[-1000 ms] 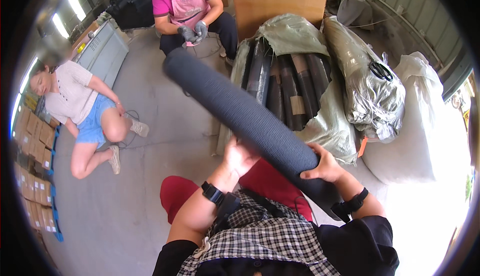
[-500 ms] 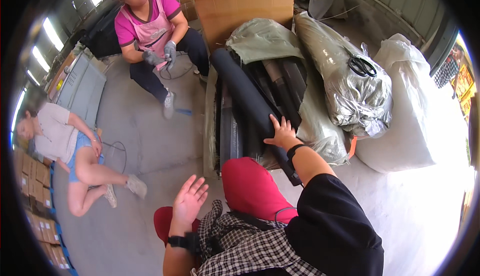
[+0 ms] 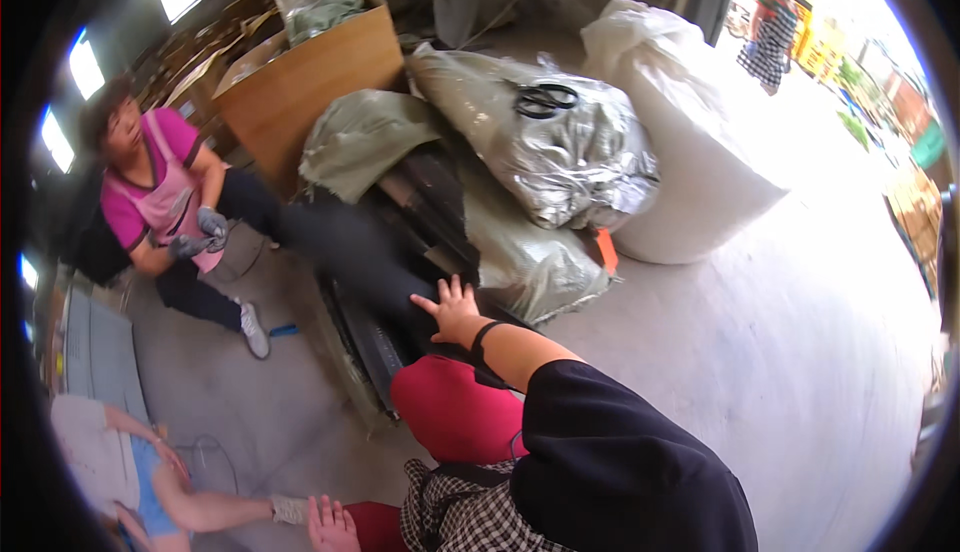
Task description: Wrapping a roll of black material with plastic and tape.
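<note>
2 bare hands show, both with the fingers spread. The right hand [image 3: 452, 310] lies against the near right side of a dark roll [image 3: 352, 252], palm down; blur hides how firmly it presses. The left hand [image 3: 333, 528] is at the lower edge beside a red trouser leg [image 3: 375, 524], well apart from the roll, which lies ahead of it. The roll slants away to the left over other dark rolls [image 3: 432, 200], its blurred far end near the dark trousers of 1 co-worker [image 3: 165, 207] in a pink apron and grey gloves. Woven wrapping [image 3: 370, 142] partly covers the stack. To its right are a silvery bundle [image 3: 590, 152] with black loop handles [image 3: 546, 101] on top, and 1 white sack [image 3: 685, 142]. Behind stands 1 cardboard box [image 3: 310, 102].
</note>
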`<state>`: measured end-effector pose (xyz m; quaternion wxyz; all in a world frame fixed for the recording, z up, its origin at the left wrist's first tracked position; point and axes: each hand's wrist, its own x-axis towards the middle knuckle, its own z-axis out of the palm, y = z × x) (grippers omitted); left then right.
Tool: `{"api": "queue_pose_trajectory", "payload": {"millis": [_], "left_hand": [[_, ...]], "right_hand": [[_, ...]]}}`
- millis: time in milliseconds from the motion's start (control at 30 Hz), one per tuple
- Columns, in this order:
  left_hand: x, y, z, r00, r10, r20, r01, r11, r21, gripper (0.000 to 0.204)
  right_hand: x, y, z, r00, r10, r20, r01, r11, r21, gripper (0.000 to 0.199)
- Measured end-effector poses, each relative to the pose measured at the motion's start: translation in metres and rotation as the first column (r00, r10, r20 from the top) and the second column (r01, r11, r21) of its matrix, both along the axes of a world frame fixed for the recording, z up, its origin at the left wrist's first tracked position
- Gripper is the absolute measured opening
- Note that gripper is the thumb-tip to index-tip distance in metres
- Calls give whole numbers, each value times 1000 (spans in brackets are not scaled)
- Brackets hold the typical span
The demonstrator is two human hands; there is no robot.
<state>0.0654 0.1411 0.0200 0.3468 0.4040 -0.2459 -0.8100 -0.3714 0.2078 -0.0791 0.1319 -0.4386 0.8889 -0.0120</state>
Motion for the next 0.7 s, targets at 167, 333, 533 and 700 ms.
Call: {"api": "queue_pose_trajectory", "payload": {"millis": [167, 333, 533, 700], "left_hand": [[25, -16, -12, 998, 32, 49, -25, 991, -129, 57], [59, 1, -32, 990, 138, -11, -135, 951, -278, 40], [36, 6, -40, 986, 122, 112, -99, 975, -197, 15], [-16, 13, 4, 865, -54, -498, -17, 991, -136, 61]], "right_hand": [[1, 1, -7, 996, 1, 91, -3, 1000, 22, 85], [10, -4, -7, 991, -26, 130, 44, 990, -136, 55], [52, 5, 6, 844, 432, 318, -166, 773, -612, 24], [134, -2, 40, 364, 448, 817, -54, 886, -461, 33]]}}
